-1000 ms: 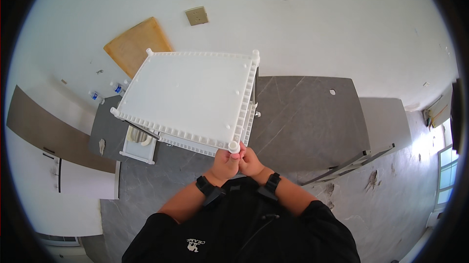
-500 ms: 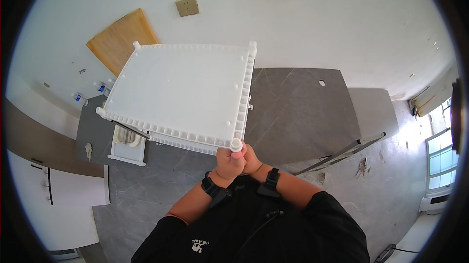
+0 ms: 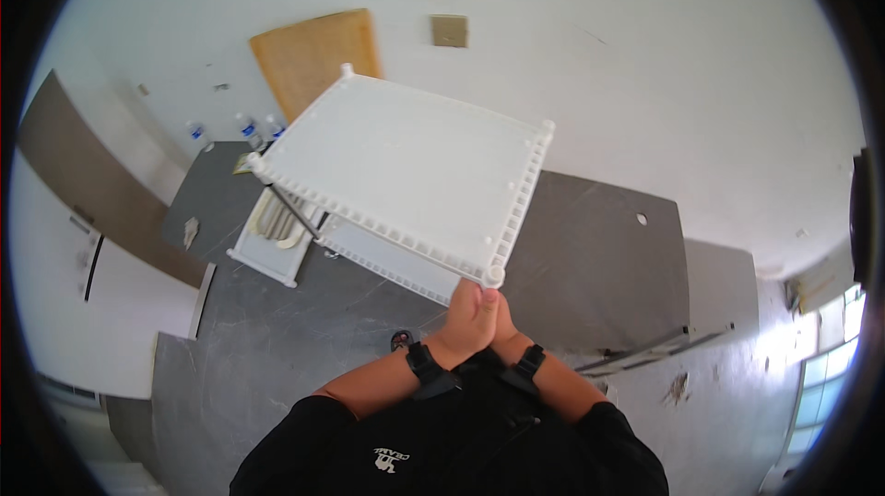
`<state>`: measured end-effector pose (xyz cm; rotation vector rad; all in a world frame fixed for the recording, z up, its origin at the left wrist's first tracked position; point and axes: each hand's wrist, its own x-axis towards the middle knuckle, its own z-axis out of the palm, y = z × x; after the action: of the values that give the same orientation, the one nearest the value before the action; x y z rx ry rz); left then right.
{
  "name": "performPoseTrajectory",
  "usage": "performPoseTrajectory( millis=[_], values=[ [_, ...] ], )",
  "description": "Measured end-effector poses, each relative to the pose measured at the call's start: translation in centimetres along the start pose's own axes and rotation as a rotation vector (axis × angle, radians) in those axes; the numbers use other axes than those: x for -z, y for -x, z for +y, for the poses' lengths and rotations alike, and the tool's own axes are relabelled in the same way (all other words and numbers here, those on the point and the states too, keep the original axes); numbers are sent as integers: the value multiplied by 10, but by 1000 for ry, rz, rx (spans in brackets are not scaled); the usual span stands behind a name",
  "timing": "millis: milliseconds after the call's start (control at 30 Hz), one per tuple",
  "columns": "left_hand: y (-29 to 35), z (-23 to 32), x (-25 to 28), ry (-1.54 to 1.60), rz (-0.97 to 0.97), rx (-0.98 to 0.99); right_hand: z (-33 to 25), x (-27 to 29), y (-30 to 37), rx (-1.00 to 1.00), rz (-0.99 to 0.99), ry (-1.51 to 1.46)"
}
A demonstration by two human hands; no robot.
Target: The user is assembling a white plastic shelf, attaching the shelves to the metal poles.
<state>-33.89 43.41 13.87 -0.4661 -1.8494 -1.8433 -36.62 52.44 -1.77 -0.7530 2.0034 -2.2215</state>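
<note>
A white plastic shelf rack (image 3: 406, 173) stands before me, its top panel tilted in view and a lower shelf (image 3: 392, 261) showing beneath. At its near right corner, under the round white corner cap (image 3: 495, 276), both my hands are closed together. My left hand (image 3: 468, 323) wraps the corner from the left. Partly behind it, my right hand (image 3: 504, 319) presses in from the right. The post inside their grip is hidden. A dark post (image 3: 293, 210) joins the two shelves at the near left.
A grey tabletop (image 3: 599, 252) lies right of the rack. Left, a white shelf panel (image 3: 267, 252) carries grey tubes (image 3: 278, 218). Several bottles (image 3: 249, 130) and a wooden board (image 3: 318, 53) are by the wall. Dark poles (image 3: 645, 351) lean at the right.
My view has turned, shifting the wall items rightward. The rack's near right corner and both hands appear farther right and slightly lower. The hands stay closed together at that corner.
</note>
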Motion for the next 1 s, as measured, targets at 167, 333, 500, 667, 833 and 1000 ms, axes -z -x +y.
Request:
performPoseTrajectory(
  millis=[167, 333, 500, 667, 833, 1000],
  values=[
    [20, -14, 19, 76, -50, 279, -17, -13, 4, -21, 29, -54],
    [20, -18, 26, 111, -104, 294, -63, -18, -2, 26, 6, -167],
    [8, 4, 20, 191, -99, 176, -53, 10, -4, 175, 211, 1],
    [10, -3, 31, 143, -122, 160, -56, 37, -20, 18, 632, 243],
    [12, -2, 30, 208, -164, 220, -70, 67, -23, 55, 852, 490],
    [12, -1, 33, 296, -223, 244, -83, 77, -26, 20, 883, 456]
  ],
)
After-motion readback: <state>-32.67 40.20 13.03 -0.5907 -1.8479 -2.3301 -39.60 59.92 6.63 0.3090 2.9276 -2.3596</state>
